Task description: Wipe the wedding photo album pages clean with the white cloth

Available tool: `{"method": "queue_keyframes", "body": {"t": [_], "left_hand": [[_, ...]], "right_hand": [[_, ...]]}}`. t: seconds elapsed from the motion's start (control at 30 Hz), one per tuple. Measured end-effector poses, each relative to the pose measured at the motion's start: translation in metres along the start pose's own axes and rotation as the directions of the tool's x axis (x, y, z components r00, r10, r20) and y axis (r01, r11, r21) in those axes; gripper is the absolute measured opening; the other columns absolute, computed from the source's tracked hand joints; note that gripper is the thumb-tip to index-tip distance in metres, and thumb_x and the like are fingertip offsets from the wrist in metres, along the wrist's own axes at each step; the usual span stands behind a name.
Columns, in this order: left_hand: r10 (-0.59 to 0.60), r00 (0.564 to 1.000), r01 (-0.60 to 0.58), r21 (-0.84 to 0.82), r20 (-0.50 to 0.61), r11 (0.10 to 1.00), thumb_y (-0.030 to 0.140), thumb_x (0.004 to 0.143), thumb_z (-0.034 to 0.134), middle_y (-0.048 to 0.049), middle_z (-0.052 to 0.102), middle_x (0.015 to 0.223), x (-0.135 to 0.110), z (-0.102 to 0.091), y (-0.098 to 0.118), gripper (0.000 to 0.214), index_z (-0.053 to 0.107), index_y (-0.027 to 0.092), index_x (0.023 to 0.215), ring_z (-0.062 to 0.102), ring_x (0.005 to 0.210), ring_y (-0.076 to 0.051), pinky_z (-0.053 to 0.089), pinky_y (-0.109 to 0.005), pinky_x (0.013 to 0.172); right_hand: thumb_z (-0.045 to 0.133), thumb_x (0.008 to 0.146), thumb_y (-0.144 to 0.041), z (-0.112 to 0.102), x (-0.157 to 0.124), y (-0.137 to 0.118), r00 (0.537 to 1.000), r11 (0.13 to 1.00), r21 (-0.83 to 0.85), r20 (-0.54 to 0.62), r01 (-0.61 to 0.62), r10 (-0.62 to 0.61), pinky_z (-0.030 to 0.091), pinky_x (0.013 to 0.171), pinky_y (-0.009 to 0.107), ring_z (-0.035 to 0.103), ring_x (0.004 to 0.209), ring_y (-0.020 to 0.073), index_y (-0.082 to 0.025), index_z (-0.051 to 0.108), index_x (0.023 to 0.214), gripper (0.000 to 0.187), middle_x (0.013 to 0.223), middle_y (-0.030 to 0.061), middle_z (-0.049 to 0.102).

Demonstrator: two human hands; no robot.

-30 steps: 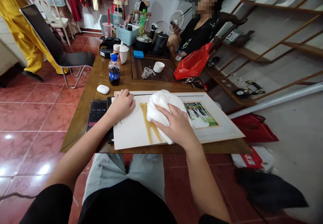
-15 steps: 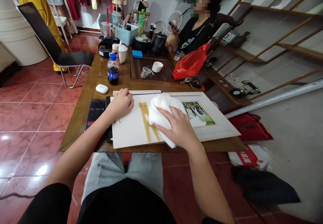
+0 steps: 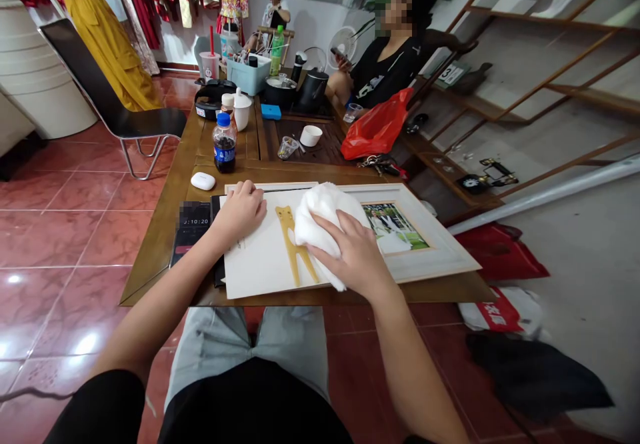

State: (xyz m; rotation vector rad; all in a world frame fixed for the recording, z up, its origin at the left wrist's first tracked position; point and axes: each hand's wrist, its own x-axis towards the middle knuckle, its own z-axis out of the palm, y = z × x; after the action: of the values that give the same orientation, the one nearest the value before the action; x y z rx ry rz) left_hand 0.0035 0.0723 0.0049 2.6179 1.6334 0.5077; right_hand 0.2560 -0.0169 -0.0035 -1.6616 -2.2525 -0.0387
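A white picture frame [image 3: 440, 247] with a wedding photo [image 3: 393, 225] lies flat on the wooden table [image 3: 160, 231]. Over its left part lies a white card [image 3: 255, 264] with a yellow giraffe figure [image 3: 295, 244]. My right hand [image 3: 355, 254] presses a bunched white cloth [image 3: 320, 214] onto the frame, fingers closed over it. My left hand [image 3: 243, 211] rests on the card's upper left corner, fingers curled down against it, holding nothing I can see.
A phone showing a timer [image 3: 193, 227], a white earbud case [image 3: 203, 181] and a cola bottle [image 3: 225, 143] sit left of the frame. Cups, a kettle, a red bag [image 3: 377, 127] and keys crowd the far half. A seated person is across; a black chair [image 3: 115, 107] stands left.
My right hand and the cloth have shifted slightly over the frame. The left hand stays on the card. The person in yellow at the back left has moved.
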Motion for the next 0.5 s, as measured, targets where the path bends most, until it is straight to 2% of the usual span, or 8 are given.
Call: {"method": "queue_keyframes", "body": {"t": [0.2, 0.37, 0.5], "left_hand": [[-0.008, 1.0, 0.008, -0.014, 0.007, 1.0, 0.026, 0.104, 0.041, -0.0167, 0.06, 0.116, 0.0, 0.001, 0.0, 0.031, 0.067, 0.011, 0.113, 0.054, 0.116, -0.032, 0.046, -0.046, 0.102], [-0.003, 1.0, 0.003, -0.001, 0.009, 1.0, 0.026, 0.104, 0.04, -0.0162, 0.06, 0.114, 0.0, 0.003, -0.001, 0.031, 0.067, 0.012, 0.111, 0.054, 0.115, -0.031, 0.046, -0.046, 0.102], [0.004, 1.0, -0.004, -0.001, 0.003, 1.0, 0.025, 0.104, 0.041, -0.0158, 0.06, 0.113, 0.0, 0.003, -0.001, 0.03, 0.067, 0.013, 0.11, 0.054, 0.114, -0.031, 0.045, -0.046, 0.101]], "right_hand": [[0.046, 0.1, -0.059, -0.001, -0.041, -0.002, 0.997, 0.998, -0.044, -0.066, 0.044, -0.047, 0.045, 0.1, 0.055, 0.051, 0.137, 0.0382, -0.032, 0.055, 0.149, 0.057, 0.143, 0.0168, 0.056], [0.045, 0.101, -0.056, -0.002, -0.038, -0.004, 0.995, 0.998, 0.05, -0.086, 0.046, -0.042, 0.042, 0.103, 0.054, 0.052, 0.135, 0.037, -0.032, 0.059, 0.145, 0.052, 0.141, 0.0137, 0.058], [0.047, 0.101, -0.053, -0.003, -0.028, -0.019, 0.992, 0.99, 0.087, -0.062, 0.114, -0.109, 0.036, 0.108, 0.056, 0.051, 0.135, 0.0356, -0.032, 0.058, 0.147, 0.052, 0.142, 0.0128, 0.058]]}}
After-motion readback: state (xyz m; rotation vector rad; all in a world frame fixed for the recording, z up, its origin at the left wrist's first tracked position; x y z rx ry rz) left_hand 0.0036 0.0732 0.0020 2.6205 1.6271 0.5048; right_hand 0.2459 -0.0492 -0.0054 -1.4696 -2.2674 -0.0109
